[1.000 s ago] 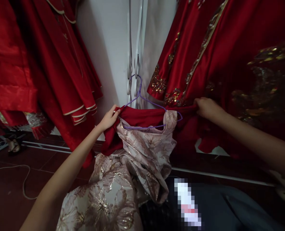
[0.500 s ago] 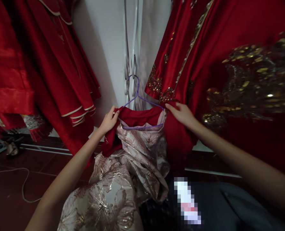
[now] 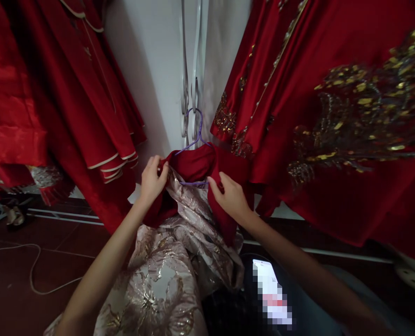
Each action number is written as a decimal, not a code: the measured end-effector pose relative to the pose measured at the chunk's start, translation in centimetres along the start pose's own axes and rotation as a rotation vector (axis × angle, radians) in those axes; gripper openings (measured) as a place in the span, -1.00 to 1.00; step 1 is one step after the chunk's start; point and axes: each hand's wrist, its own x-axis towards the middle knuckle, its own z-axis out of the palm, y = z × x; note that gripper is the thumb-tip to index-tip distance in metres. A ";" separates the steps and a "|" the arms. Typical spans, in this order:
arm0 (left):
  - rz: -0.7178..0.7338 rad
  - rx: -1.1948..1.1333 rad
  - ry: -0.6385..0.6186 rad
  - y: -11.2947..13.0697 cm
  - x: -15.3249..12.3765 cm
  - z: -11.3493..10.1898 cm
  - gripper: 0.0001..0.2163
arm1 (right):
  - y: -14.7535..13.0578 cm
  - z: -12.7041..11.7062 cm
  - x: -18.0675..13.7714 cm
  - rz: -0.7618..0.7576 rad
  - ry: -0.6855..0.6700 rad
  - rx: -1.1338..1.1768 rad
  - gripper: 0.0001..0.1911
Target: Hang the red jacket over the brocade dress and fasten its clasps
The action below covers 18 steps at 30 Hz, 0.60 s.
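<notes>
A dark red jacket [image 3: 189,164] hangs on a purple wire hanger [image 3: 199,130]. Inside it, on the same hanger, is a pale pink brocade dress [image 3: 158,275] with shiny gold flowers, its skirt spread down toward me. My left hand [image 3: 154,179] pinches the jacket's edge at the left shoulder, beside the dress's top corner. With thumb and fingers closed, my right hand [image 3: 230,193] grips the jacket's right front edge, which lies over that side of the dress. The hanger's right arm is hidden under red cloth.
Red garments [image 3: 84,93] hang on the left; a red gown [image 3: 263,93] with gold sequins hangs on the right. Grey metal hooks [image 3: 194,93] hold the hanger before a white wall. Low down are a lit phone [image 3: 268,284], a white cable [image 3: 35,268] and shoes [image 3: 14,215].
My right hand has moved left and down, drawing the jacket's right front over the dress and the hanger's right arm. My left hand has shifted slightly left at its shoulder.
</notes>
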 end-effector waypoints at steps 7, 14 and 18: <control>-0.104 -0.469 -0.143 4.5 1.2 2.2 -0.89 | 1.0 1.1 0.8 0.075 0.238 0.472 -0.81; -0.257 -0.817 -0.175 4.7 -2.3 5.3 -0.88 | -2.0 3.6 -0.3 0.161 0.026 0.823 -0.95; -0.226 -0.696 -0.121 2.4 -4.7 7.7 -0.74 | -1.7 4.8 -1.5 0.214 0.049 0.763 -0.85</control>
